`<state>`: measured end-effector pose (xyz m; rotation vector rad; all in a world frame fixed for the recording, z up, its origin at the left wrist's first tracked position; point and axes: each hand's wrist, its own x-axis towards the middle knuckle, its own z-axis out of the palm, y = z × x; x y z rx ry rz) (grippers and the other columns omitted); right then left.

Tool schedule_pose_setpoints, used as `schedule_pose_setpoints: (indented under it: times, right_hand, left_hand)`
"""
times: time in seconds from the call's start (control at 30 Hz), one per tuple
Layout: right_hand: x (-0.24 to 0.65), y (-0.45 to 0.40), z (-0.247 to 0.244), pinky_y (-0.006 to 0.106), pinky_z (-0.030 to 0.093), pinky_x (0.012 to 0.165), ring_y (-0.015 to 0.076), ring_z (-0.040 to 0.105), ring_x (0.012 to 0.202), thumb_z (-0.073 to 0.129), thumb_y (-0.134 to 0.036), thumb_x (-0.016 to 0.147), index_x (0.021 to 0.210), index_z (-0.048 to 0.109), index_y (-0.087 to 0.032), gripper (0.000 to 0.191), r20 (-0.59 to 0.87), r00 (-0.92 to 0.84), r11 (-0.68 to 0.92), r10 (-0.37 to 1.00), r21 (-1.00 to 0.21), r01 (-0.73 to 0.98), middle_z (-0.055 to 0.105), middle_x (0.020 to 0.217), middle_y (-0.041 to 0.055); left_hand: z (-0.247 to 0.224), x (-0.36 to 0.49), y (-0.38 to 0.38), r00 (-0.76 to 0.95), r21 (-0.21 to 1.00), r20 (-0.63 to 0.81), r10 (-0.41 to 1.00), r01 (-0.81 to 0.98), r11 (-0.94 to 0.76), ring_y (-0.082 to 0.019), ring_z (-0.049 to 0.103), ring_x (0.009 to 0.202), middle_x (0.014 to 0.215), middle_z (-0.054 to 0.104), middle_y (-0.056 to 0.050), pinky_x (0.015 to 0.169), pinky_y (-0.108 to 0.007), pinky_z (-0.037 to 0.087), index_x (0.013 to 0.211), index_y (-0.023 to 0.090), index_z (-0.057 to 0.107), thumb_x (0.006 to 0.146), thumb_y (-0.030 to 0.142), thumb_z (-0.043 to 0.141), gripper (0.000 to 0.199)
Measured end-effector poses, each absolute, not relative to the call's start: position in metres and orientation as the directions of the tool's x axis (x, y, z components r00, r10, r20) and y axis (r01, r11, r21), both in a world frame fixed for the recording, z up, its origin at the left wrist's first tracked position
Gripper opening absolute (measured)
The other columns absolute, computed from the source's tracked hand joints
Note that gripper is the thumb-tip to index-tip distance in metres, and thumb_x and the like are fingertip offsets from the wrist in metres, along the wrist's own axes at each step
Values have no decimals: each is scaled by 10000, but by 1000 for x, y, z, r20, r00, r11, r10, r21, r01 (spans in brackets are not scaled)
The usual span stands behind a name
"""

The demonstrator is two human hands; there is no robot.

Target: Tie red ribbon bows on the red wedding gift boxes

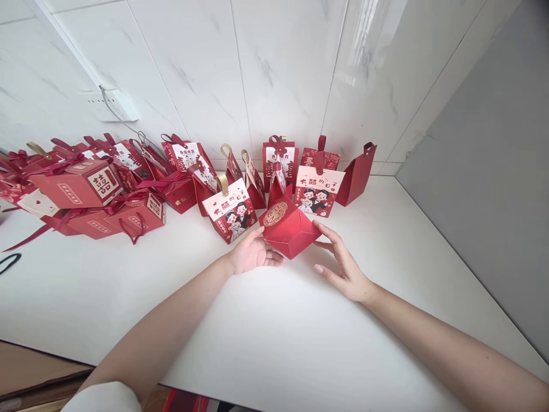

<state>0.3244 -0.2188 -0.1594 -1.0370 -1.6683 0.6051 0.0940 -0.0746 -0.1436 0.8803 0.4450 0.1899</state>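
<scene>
Between my two hands a red gift box [294, 233] with a gold oval print is tilted, one corner pointing towards me. My left hand [253, 253] is palm up at its left side, thumb against the edge and fingers loosely curled below. At the right corner, the fingertips of my right hand [345, 269] touch the box, with the thumb held apart from it. Just left stands a tent-shaped box [234, 212] with a cartoon couple and a gold ribbon loop. Behind the tilted box is a similar couple-print box [319, 191] with a red loop.
Several red gift boxes are heaped at the left, including one with a white label [103, 183]. More tent-shaped boxes, including a plain red one [358, 174], stand along the tiled wall [291, 68]. A wall socket [114, 106] has a cable. The white table [274, 337] ends at a grey panel [493, 171].
</scene>
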Motion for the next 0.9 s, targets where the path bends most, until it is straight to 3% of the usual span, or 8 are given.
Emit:
schedule_pose_setpoints:
  times: [0.3,0.57,0.9]
  right_hand:
    - [325,-219,-160,537,396,1109,295,222,1436,552,-338,955,1523,181,-320,679,497,-92,497,863,-803,329,199,1565,75]
    - [325,-218,-158,535,387,1117,295,259,1419,553,-357,953,1519,185,-325,676,495,-92,496,864,-806,323,244,1536,85]
    - [325,-218,-158,538,392,1114,298,255,1419,544,-386,957,1518,190,-327,666,478,-91,480,873,-814,327,236,1538,84]
  left_hand:
    - [-146,93,-75,893,795,-282,349,14,606,-264,655,926,1059,692,-181,953,-443,422,1206,75,594,854,665,435,705]
    - [-151,96,-86,862,897,-106,497,-132,421,-255,635,1012,1190,670,-147,933,-438,469,1225,146,607,868,524,565,522]
    - [-150,98,-88,858,912,-97,504,-127,391,-237,642,920,1064,706,-141,903,-436,489,1142,133,644,863,530,563,492]
